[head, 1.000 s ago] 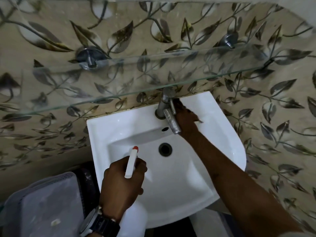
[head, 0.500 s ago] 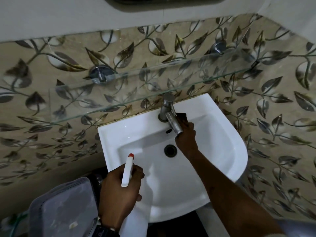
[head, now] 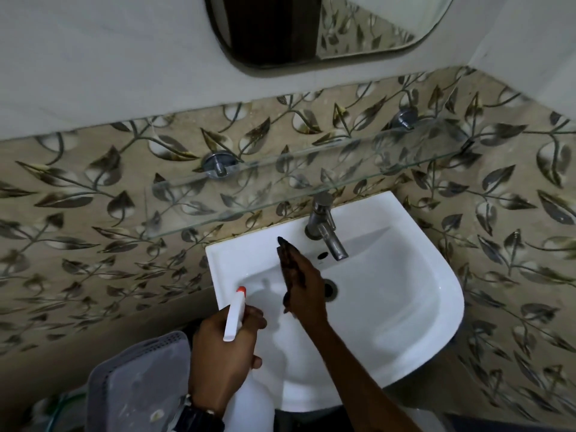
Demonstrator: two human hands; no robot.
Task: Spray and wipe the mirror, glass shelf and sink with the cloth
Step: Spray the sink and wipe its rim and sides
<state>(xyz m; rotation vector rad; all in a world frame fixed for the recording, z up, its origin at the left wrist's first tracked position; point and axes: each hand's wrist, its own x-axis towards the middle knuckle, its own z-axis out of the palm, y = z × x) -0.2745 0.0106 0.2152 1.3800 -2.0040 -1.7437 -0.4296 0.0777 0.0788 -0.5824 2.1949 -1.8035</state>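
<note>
The cloth, clutched in the right hand, was shifted from the tap toward nine o'clock over the sink, while the spray bottle was gripped in the left hand.

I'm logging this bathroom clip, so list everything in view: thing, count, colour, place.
Mirror: one, dark reflection, on the wall at top.
Glass shelf: one, clear, on two chrome brackets above the sink.
Sink: one, white, below the shelf.
Tap: one, chrome, at the back rim of the sink.
Drain: one, dark, in the basin, partly hidden.
Basket: one, grey, lower left.
Spray bottle: one, white with orange tip, in the left hand.
Cloth: one, dark, in the right hand.
Wristwatch: one, dark, left wrist.
Left hand: over the front rim of the sink.
Right hand: over the basin.
</note>
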